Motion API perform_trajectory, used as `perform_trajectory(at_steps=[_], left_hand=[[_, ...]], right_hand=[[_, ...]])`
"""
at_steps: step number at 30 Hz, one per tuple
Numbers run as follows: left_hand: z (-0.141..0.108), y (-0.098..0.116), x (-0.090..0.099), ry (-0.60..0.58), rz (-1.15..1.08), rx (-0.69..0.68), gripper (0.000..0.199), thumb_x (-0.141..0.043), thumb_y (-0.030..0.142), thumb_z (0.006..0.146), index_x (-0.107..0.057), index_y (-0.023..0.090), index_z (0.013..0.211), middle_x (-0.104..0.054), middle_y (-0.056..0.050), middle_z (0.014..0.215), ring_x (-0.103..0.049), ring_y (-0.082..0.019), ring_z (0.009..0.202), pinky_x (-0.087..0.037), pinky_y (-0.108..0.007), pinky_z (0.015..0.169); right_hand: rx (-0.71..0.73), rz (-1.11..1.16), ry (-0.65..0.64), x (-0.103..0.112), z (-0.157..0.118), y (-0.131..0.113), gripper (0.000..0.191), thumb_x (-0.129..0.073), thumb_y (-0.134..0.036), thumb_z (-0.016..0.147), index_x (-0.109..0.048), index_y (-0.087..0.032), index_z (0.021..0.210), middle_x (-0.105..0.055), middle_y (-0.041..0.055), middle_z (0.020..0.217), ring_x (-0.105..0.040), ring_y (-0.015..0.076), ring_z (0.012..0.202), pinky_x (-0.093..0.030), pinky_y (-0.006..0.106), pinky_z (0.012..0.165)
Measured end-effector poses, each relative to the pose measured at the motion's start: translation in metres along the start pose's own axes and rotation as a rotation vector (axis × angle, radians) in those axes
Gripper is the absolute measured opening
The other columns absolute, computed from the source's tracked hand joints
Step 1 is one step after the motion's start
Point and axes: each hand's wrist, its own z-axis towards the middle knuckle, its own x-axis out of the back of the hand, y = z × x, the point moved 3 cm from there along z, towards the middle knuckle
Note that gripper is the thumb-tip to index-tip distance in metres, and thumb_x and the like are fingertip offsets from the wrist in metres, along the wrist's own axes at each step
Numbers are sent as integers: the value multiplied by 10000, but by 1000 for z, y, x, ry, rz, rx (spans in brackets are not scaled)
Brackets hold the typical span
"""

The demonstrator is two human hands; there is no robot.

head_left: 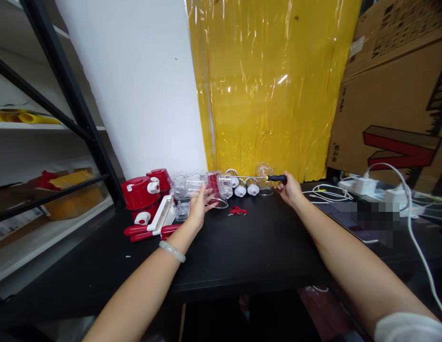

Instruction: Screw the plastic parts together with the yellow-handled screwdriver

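One screwdriver (277,178) lies level in our closed right hand (290,190), apparently aligned with the clear plastic container (214,186) our half-curled left hand (198,206) steadies.

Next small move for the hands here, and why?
Probably steady the clear container with the left hand and line up the screwdriver: the right hand holds it with its shaft pointing at the container; whether the tip touches is unclear.

Near centre, the screwdriver's (277,178) tip is lost against the clear plastic part (218,203)! Just below, five o'clock, red bits (237,211), too small to identify. Pixel blocks mask the flat dark device (330,213) towards half past three; two o'clock, the carton (388,90) runs out of frame; four, the sleeve (408,327) is cut off.
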Motion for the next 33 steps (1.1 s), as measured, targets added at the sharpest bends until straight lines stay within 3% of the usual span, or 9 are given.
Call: perform_trajectory(at_steps=[4,8,13,15,19,23,27,30,33], left_hand=[[1,-1,0,3,-1,3,441,-660,516,897,-592,164,1154,-664,-176,1259,-710,-276,1038,-631,-319,640],[1,-1,0,1,-14,7,443,-672,523,885,-604,169,1142,-667,-169,1262,-709,-277,1055,-632,-318,662],[0,0,-1,-3,-5,0,434,-656,515,898,-601,162,1144,-671,-172,1247,-714,-273,1034,-631,-318,648],[1,0,0,4,-5,-2,429,-645,510,906,-594,162,1151,-671,-170,1242,-716,-270,1021,-631,-320,633],[2,0,0,8,-3,-1,417,-626,501,921,-591,160,1159,-672,-171,1237,-714,-270,1028,-631,-318,627],[0,0,-1,6,-3,3,455,-649,517,903,-595,167,1187,-669,-171,1251,-712,-272,1047,-630,-307,641],[-1,1,-1,1,-3,-3,480,-664,526,889,-594,167,1200,-664,-172,1266,-709,-273,1058,-630,-308,655],[0,0,0,16,-5,4,481,-662,530,889,-594,167,1198,-666,-171,1259,-711,-267,1044,-629,-313,656],[1,1,1,26,-18,4,471,-662,525,891,-596,173,1196,-676,-163,1237,-715,-259,1026,-630,-321,665]], right_hand=[[-61,66,-36,0,-1,-3,215,-527,-327,933,-501,-229,743,-466,-51,481,-446,106,423,-482,226,477],[-47,98,-60,0,-2,-6,204,-538,-354,919,-508,-232,758,-556,-37,564,-506,116,469,-508,246,496],[37,4,-1,1,-3,-3,374,-558,-561,927,-465,-247,748,-367,-92,423,-349,95,346,-446,228,419],[40,-27,-8,1,-2,-1,368,-602,-535,918,-453,-247,744,-307,-110,399,-314,86,328,-450,219,422],[-1,8,-8,1,0,0,249,-611,-349,925,-466,-239,755,-367,-95,425,-383,90,369,-478,209,454],[-47,63,-9,-1,1,-1,216,-560,-311,932,-484,-226,749,-473,-56,496,-458,99,430,-480,201,454],[-29,46,-15,-1,-2,-2,281,-554,-422,952,-484,-229,760,-486,-57,504,-463,100,429,-488,207,459],[15,-11,-32,0,-4,-2,393,-579,-577,920,-457,-242,754,-389,-88,434,-372,94,362,-473,217,433],[6,-57,-54,1,-4,-1,377,-628,-549,903,-451,-248,760,-318,-111,406,-317,84,343,-481,216,450]])
